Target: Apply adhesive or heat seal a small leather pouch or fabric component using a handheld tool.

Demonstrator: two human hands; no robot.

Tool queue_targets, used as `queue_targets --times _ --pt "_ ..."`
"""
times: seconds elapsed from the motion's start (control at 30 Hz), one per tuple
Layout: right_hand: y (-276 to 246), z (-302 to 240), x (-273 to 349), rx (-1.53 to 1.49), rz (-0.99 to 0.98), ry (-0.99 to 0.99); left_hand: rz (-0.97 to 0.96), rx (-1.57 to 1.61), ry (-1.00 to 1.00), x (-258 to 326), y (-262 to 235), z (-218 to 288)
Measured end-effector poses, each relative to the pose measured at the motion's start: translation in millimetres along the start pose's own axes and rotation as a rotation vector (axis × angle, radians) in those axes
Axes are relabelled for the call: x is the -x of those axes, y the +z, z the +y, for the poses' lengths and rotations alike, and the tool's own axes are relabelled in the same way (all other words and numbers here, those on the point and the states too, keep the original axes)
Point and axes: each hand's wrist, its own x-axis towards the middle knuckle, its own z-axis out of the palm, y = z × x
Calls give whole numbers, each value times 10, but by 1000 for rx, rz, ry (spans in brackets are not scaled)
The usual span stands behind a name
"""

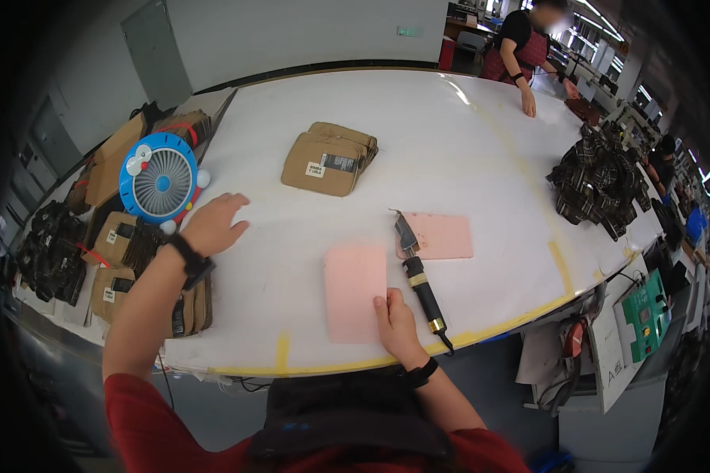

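Note:
A pink rectangular sheet lies flat near the front edge of the white table. My right hand rests on its lower right corner, fingers pressing it down. My left hand is stretched out to the left, fingers spread, palm down on the table beside a blue round fan. It holds nothing. A black-handled heating tool lies just right of the sheet, its metal tip resting on a second pink sheet.
A stack of brown paper packets sits mid-table. Dark plaid fabric pieces are piled at the right edge. More brown packets and dark bundles crowd the left side. Another person leans on the far end.

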Motion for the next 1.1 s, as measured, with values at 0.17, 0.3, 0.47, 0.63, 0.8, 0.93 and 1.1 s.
queue_targets --times 0.17,0.3,0.47,0.63,0.8,0.93,1.1 --pt "-177 -97 260 155 2 47 24 -4 -155 -1604 823 353" --pt "-72 9 237 181 -89 52 278 19 -139 -2328 1181 217" --pt "-102 -3 235 161 -84 42 270 -39 -123 -2981 1378 370" --pt "-90 46 253 163 -171 119 206 -64 -125 -3377 1569 265" --pt "-104 -8 271 142 -153 186 -102 67 -54 -3589 1631 216" --pt "-110 -39 260 192 -141 164 -149 80 -20 -3399 1598 302" --pt "-112 -100 180 131 -147 115 -182 58 -67 -2893 1552 238"
